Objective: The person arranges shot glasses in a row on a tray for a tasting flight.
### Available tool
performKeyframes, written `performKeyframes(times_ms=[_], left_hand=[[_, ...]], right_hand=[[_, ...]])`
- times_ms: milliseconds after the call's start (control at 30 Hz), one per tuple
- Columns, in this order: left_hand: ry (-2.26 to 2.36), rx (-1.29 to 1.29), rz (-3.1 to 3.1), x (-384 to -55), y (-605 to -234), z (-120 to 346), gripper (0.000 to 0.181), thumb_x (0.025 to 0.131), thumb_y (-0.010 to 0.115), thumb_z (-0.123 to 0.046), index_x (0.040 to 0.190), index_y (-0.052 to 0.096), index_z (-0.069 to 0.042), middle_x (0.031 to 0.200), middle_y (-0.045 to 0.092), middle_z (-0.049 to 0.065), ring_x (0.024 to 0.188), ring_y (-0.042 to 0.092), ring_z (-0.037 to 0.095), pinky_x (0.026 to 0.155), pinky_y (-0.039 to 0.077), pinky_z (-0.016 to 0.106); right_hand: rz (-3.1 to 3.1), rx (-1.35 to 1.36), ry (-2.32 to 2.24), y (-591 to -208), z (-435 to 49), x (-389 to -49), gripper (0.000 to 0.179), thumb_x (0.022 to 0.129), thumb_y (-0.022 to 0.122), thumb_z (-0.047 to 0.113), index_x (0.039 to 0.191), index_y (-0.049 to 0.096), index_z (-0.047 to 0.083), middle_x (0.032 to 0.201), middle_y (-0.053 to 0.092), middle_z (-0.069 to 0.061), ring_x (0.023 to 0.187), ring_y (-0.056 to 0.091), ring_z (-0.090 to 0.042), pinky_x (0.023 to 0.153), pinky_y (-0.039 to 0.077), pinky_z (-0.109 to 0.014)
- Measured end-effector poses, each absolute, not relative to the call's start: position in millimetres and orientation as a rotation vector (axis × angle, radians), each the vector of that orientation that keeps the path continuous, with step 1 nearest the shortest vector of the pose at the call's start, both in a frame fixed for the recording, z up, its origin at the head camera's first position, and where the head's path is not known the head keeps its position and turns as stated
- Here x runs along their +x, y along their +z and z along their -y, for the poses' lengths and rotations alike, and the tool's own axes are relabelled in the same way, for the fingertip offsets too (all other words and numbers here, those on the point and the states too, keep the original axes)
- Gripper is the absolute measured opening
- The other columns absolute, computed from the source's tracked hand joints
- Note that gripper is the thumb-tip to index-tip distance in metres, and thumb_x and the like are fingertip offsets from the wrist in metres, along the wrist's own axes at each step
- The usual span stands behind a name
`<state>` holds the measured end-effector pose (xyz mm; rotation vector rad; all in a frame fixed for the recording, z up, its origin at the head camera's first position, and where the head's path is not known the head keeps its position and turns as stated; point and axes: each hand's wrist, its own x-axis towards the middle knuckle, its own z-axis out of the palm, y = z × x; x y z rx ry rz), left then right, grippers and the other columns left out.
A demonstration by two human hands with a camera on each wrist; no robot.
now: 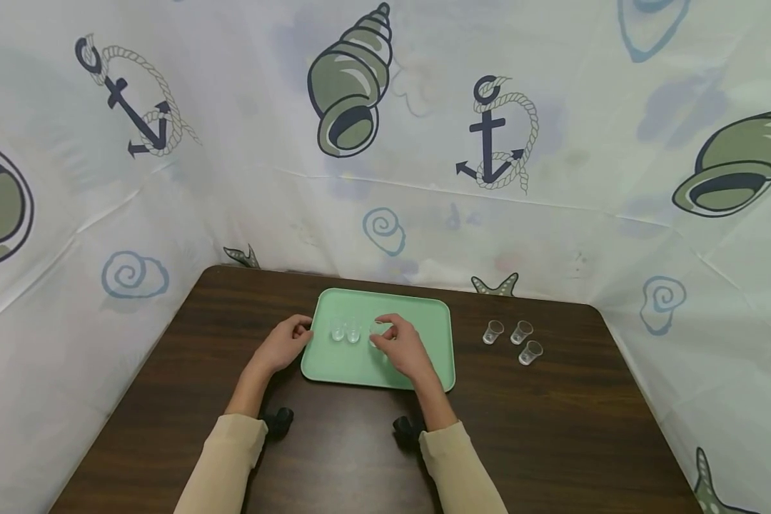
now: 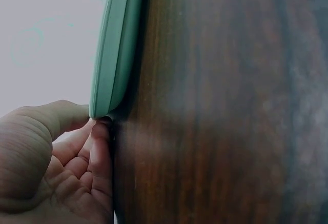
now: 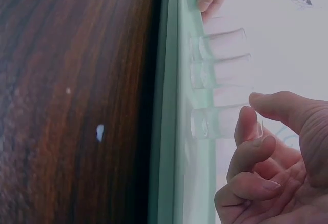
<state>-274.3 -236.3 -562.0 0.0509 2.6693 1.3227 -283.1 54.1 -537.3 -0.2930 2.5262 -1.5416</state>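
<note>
My left hand grips the left rim of a pale green tray, thumb above and fingers below in the left wrist view. Two small clear shot glasses, the left one and the middle one, stand side by side on the tray. To their right, my right hand holds a third shot glass near its rim with thumb and fingers. Its base appears to be on the tray. The fingers partly cover that glass in the head view.
Three more clear shot glasses stand on the dark wooden table, right of the tray. A white cloth printed with shells and anchors hangs behind the table and at both sides.
</note>
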Motion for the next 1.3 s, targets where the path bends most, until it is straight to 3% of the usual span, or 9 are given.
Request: performKeyframes(times_ms=[233, 500, 833, 1300], left_hand=[[1.334, 0.042, -2.668, -274, -562, 236, 0.045, 0.114, 0.053, -0.022, 0.152, 0.052, 0.004, 0.117, 0.064, 0.018, 0.1, 0.06, 0.028, 0.086, 0.05, 0.041], [1.346, 0.046, -2.659, -271, -561, 235, 0.045, 0.114, 0.053, -0.021, 0.152, 0.052, 0.004, 0.118, 0.063, 0.019, 0.099, 0.06, 0.027, 0.086, 0.05, 0.042], [1.344, 0.049, -2.663, -274, -561, 235, 0.045, 0.114, 0.053, -0.021, 0.152, 0.053, 0.004, 0.118, 0.064, 0.019, 0.1, 0.06, 0.027, 0.087, 0.05, 0.042], [1.351, 0.057, -2.658, -277, -564, 236, 0.045, 0.114, 0.053, -0.021, 0.152, 0.053, 0.004, 0.117, 0.064, 0.018, 0.1, 0.06, 0.027, 0.086, 0.05, 0.041]], right_hand=[[-2.529, -0.286, -1.534, -538, -50, -284, 0.044, 0.105, 0.071, 0.023, 0.145, 0.065, 0.009, 0.091, 0.068, -0.009, 0.07, 0.056, -0.019, 0.064, 0.046, -0.034], [-2.531, -0.286, -1.522, -538, -46, -283, 0.045, 0.107, 0.068, 0.025, 0.15, 0.062, 0.011, 0.095, 0.073, -0.01, 0.084, 0.07, -0.033, 0.067, 0.048, -0.034], [-2.546, -0.287, -1.535, -542, -43, -283, 0.046, 0.107, 0.068, 0.028, 0.149, 0.062, 0.012, 0.094, 0.073, -0.008, 0.075, 0.066, -0.024, 0.065, 0.048, -0.033], [-2.542, -0.287, -1.529, -543, -44, -283, 0.051, 0.105, 0.071, 0.029, 0.151, 0.061, 0.011, 0.093, 0.071, -0.009, 0.078, 0.067, -0.025, 0.067, 0.05, -0.034]])
